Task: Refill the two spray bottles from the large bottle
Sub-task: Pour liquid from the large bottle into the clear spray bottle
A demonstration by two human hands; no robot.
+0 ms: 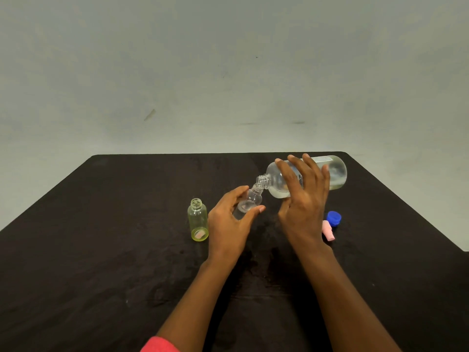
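My right hand (303,196) grips the large clear bottle (335,174), tipped on its side above the table with its open neck pointing left and down. That neck meets the mouth of a small clear spray bottle (250,200), which my left hand (228,219) holds tilted toward it. Some clear liquid lies in the large bottle's lower side. A second small bottle (198,219), yellow-tinted and uncapped, stands upright just left of my left hand.
A blue cap (333,218) and a pink spray top (328,231) lie on the black table (101,250) right of my right wrist. A pale wall rises behind the table's far edge. The table's right corner falls away near the frame's right side.
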